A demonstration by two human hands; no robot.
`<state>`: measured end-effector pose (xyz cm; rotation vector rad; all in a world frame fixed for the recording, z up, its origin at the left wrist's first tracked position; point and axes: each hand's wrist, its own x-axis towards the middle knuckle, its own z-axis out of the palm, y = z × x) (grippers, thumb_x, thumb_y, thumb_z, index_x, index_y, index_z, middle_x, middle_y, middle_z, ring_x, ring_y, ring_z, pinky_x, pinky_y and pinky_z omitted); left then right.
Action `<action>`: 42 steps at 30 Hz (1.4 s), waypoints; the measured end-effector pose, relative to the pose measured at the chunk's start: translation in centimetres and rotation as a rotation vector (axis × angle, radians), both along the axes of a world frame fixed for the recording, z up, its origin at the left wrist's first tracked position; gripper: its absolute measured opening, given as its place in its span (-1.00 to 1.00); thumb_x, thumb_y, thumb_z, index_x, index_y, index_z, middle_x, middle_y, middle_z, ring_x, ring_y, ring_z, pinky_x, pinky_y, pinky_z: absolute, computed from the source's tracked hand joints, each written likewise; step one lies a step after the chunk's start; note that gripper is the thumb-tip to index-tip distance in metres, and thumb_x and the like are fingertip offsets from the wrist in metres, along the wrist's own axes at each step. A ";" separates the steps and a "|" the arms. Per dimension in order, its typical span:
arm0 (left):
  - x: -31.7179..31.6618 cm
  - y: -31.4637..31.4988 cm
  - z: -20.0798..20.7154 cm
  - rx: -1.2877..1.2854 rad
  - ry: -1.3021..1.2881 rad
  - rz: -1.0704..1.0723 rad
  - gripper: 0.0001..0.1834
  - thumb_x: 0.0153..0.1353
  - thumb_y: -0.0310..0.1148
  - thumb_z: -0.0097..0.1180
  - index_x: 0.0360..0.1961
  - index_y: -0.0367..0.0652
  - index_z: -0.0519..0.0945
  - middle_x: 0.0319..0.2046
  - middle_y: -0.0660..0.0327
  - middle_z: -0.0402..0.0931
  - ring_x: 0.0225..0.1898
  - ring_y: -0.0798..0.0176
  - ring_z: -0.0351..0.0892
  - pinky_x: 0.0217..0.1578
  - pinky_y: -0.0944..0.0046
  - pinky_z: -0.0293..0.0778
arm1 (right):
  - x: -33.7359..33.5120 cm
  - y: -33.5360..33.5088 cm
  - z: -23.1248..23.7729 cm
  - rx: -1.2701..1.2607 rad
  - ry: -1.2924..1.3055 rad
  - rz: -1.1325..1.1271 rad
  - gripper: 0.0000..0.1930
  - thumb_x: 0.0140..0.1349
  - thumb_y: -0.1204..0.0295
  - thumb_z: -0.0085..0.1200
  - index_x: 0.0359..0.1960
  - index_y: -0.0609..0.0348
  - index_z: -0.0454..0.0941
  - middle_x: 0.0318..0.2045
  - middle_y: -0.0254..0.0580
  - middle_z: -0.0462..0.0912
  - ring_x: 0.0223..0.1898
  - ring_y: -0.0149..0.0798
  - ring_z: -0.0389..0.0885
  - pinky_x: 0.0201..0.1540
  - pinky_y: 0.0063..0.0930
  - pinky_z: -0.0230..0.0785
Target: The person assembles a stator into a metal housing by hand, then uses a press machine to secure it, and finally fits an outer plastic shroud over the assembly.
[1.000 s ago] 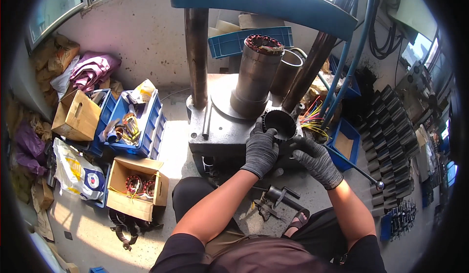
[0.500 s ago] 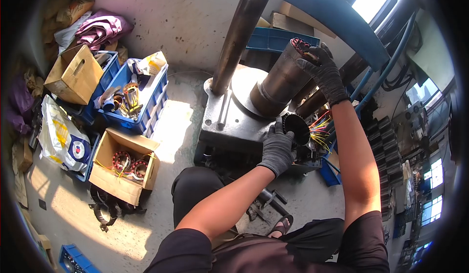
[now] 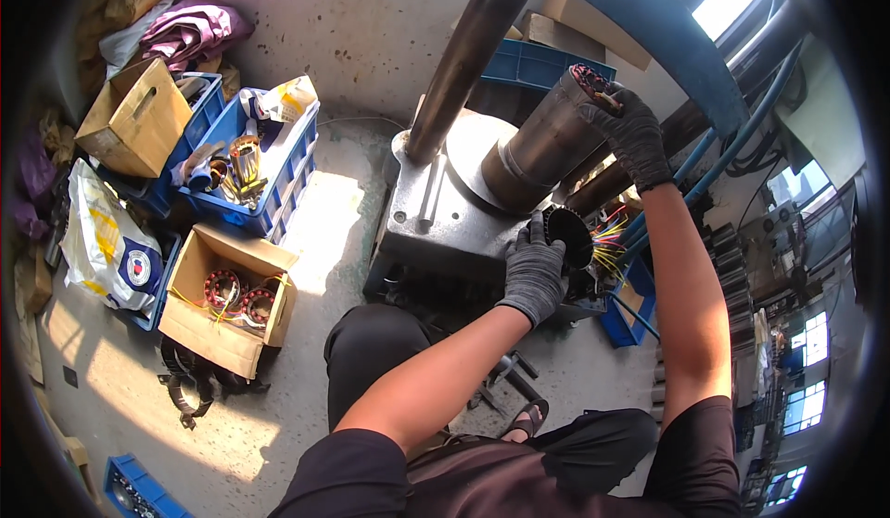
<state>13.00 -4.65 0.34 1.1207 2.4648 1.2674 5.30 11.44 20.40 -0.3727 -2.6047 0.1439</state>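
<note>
In the head view, the left hand (image 3: 536, 275) is grasping the ring (image 3: 572, 240) just right of centre while the right hand (image 3: 630, 133) is gripping the cylinder (image 3: 540, 152) near its top at upper right, careful work likely meaning steadying both and sparing the red coil (image 3: 590, 81).

Clerk: Item one, handwear. What are you listing?
Checker: The left hand (image 3: 535, 277) is wearing a grey knitted glove (image 3: 530, 288), close-fitting, reaching the wrist. The right hand (image 3: 630, 136) is wearing a similar glove (image 3: 643, 158), looking darker.
Clerk: Item two, upper garment?
Checker: A plain dark shirt (image 3: 477, 483) is showing brownish in front; its short sleeves (image 3: 348, 467) are looking near-black, leaving both forearms (image 3: 445, 381) bare.
Clerk: Item three, lower?
Checker: Black trousers (image 3: 375, 344) are covering the legs; one dark strapped sandal (image 3: 531, 417) is showing.
</note>
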 end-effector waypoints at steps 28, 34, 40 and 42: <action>0.2 -0.1 -1.2 0.035 0.139 0.002 0.06 0.00 -0.16 0.54 0.52 0.10 0.24 0.49 -0.14 0.11 0.41 -0.26 0.27 0.39 -0.16 0.33 | 26.5 -6.9 -1.4 -0.087 0.244 0.134 -0.53 0.22 0.38 0.38 0.16 0.18 0.59 0.12 -0.08 0.68 0.18 -0.11 0.63 0.45 -0.08 0.21; 1.1 0.3 -1.0 0.096 0.169 0.037 -0.23 -0.02 -0.13 0.55 0.25 -0.04 0.56 0.52 -0.22 0.08 0.41 -0.28 0.28 0.34 -0.12 0.39 | 44.7 -4.6 -5.3 0.238 0.523 -0.194 -0.62 0.34 0.54 0.12 0.19 0.13 0.55 0.16 -0.08 0.68 0.35 0.01 0.51 0.59 0.10 -0.12; 1.5 1.8 -0.6 0.112 0.236 0.113 -0.52 -0.01 -0.11 0.55 -0.22 -0.21 0.63 0.44 -0.43 0.13 0.27 -0.37 0.45 0.26 -0.13 0.45 | 51.4 0.1 -13.8 -0.177 0.732 -0.310 -0.63 0.47 0.52 -0.01 0.28 0.18 0.49 0.38 -0.02 0.47 0.34 -0.08 0.51 0.46 -0.08 0.24; 1.3 2.2 -1.2 0.098 0.242 0.128 -0.52 -0.01 -0.11 0.54 -0.28 -0.23 0.60 0.43 -0.44 0.14 0.24 -0.36 0.47 0.23 -0.13 0.46 | 49.3 0.0 -14.8 -0.308 0.839 -0.152 -0.62 0.54 0.46 -0.06 0.34 0.16 0.43 0.42 0.01 0.39 0.30 -0.12 0.53 0.36 -0.17 0.37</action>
